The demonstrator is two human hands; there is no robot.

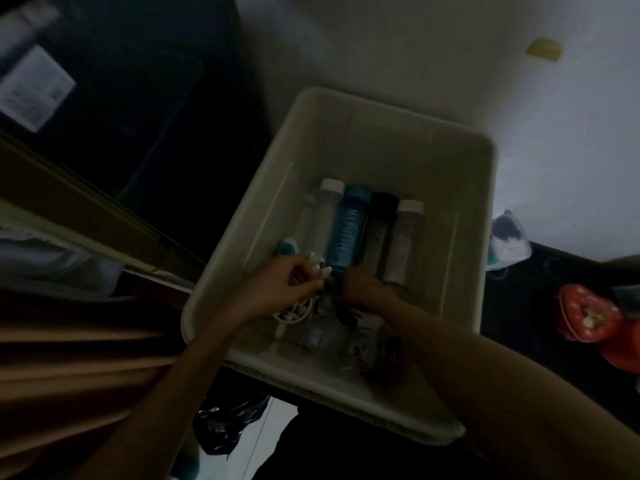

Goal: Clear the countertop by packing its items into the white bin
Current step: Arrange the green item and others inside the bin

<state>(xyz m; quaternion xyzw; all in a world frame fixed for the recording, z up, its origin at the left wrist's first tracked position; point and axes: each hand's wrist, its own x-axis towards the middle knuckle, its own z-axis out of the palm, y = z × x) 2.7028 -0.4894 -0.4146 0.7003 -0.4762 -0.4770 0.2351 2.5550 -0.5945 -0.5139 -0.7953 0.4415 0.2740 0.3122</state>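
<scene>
The white bin sits below me on the floor. Inside lie several bottles side by side: a clear one with a white cap, a blue one, a dark one and a grey one with a white cap. My left hand is inside the bin, shut on a bundle of white cables. My right hand is just beside it, fingers closed on something dark that I cannot make out. Small jars and round items lie under my wrists.
A dark cabinet or box stands to the left. A red round object and a plastic bag lie on a dark mat at the right. A black bag lies by the bin's near left corner. The scene is dim.
</scene>
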